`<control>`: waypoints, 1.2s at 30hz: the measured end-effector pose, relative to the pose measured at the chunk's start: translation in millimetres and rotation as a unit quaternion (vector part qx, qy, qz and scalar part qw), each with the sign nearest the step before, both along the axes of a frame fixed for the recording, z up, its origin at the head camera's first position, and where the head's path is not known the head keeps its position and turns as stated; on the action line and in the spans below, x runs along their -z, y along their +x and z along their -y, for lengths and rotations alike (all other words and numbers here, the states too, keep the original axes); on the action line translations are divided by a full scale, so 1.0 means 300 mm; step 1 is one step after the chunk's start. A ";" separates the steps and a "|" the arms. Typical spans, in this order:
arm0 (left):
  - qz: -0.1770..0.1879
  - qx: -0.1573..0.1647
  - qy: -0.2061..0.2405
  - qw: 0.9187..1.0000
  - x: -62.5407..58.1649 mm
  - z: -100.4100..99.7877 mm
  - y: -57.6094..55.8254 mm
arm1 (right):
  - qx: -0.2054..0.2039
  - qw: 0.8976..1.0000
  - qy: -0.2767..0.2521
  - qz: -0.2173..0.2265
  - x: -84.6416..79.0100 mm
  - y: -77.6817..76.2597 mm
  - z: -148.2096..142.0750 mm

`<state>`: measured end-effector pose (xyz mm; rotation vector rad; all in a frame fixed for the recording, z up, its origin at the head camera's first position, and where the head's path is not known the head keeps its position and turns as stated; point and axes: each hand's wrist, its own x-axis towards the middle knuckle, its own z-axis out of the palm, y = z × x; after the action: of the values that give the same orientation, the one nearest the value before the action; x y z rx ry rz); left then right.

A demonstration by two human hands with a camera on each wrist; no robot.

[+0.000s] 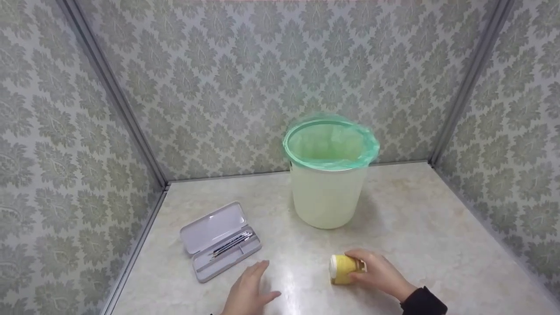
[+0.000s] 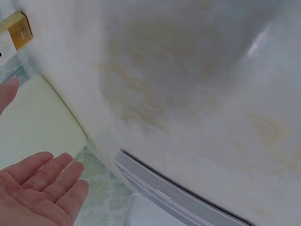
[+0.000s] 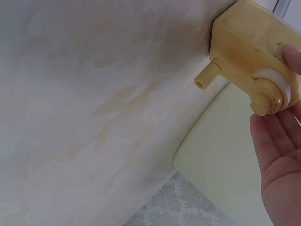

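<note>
A yellow hand-crank pencil sharpener [image 1: 343,269] with a white front lies on the table, right of centre. My right hand [image 1: 379,272] grips it between thumb and fingers. Its crank knob [image 3: 207,75] and white ring [image 3: 273,81] show in the right wrist view. In the left wrist view, the sharpener [image 2: 21,30] turns its white face with a dark hole. My left hand [image 1: 249,291] holds nothing, fingers extended and thumb apart, just right of the pencil case. That grey-lilac case [image 1: 208,267] lies open with several pencils [image 1: 232,244] inside.
Behind the sharpener stands a pale bin [image 1: 326,197] lined with a green bag [image 1: 372,146]. Patterned panels [image 1: 262,78] enclose the marbled table [image 1: 407,210] at the back and both sides.
</note>
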<state>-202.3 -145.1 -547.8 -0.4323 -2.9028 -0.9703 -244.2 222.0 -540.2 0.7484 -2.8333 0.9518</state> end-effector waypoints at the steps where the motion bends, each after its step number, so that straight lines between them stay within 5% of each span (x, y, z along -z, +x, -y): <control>1: 0.000 0.008 0.001 1.000 0.002 -0.011 0.003 | 0.009 1.000 0.001 -0.003 0.000 0.005 0.003; 10: -0.049 0.032 -0.016 0.998 0.021 -0.092 0.023 | 0.116 0.993 0.009 -0.003 0.002 0.041 0.068; 20: 0.007 0.049 0.015 0.999 0.011 -0.192 0.021 | 0.193 0.980 -0.023 0.033 0.018 0.050 0.135; 31: 0.035 0.069 0.071 0.994 0.002 -0.344 -0.015 | 0.213 0.974 -0.062 0.051 0.016 0.056 0.141; 36: 0.083 0.055 0.106 0.989 -0.010 -0.394 -0.045 | 0.198 0.972 -0.088 0.087 0.008 0.058 0.129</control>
<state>-215.7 -27.0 -544.8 -0.5245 -2.8989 -1.3776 -226.9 183.3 -542.7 0.0760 -2.8238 1.2203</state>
